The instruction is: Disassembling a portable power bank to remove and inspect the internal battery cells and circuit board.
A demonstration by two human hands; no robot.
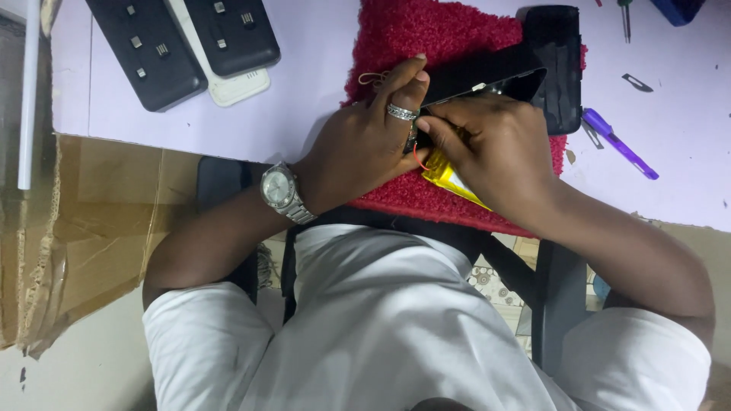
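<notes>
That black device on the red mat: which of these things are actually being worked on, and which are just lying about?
In hand:
black device
yellow flat pack
thin red wire
red mat
left hand
right hand

Lying about:
black power strips
purple-handled tool
small blade
cardboard

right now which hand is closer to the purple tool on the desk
Right. The right hand works on the red mat just beside the purple tool; the left hand sits farther off, beyond the right hand.

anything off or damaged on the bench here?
Yes. The black device on the red mat is opened up: both hands, left and right, work at its edge, and a yellow pack with a red wire sticks out. Brown cardboard at the table's left edge is torn.
</notes>
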